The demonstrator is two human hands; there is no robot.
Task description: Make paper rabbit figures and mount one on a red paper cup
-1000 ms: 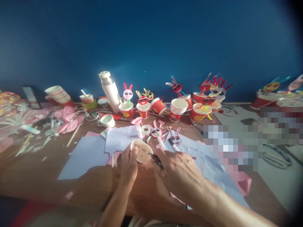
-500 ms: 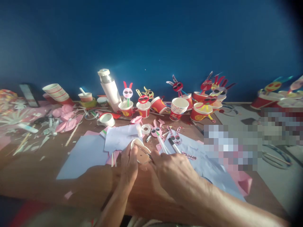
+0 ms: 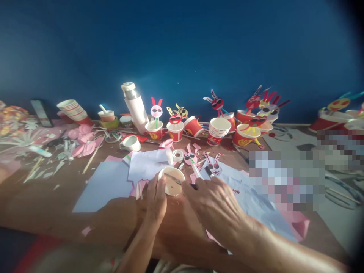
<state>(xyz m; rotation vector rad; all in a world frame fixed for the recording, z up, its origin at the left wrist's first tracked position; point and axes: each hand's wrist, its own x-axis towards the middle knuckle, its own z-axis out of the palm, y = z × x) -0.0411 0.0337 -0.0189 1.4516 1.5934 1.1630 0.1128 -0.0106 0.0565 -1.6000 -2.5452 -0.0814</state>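
Observation:
A round paper cup (image 3: 172, 191) stands with its mouth upward in front of me. My left hand (image 3: 157, 197) is wrapped round its left side. At the cup's right rim is my right hand (image 3: 213, 201), its fingers closed on a thin metal tool, perhaps scissors, whose blade (image 3: 173, 178) reaches over the cup's mouth. Just behind lie a roll of tape (image 3: 178, 154), a pink paper rabbit face (image 3: 190, 158) on a straw and a pale paper face (image 3: 213, 168). A marker (image 3: 209, 171) lies near my right fingers.
Red cups with paper faces (image 3: 175, 129), a stack of cups (image 3: 218, 131), a tilted white flask (image 3: 136, 112) and a white mug (image 3: 131, 143) line the back. Pale sheets (image 3: 102, 185) lie left and right. Paper scraps (image 3: 85, 146) cover the far left.
The cup's mouth now shows wider and rounder. The blade lies lower across it, and my right hand has shifted slightly right. The whole view has moved a little.

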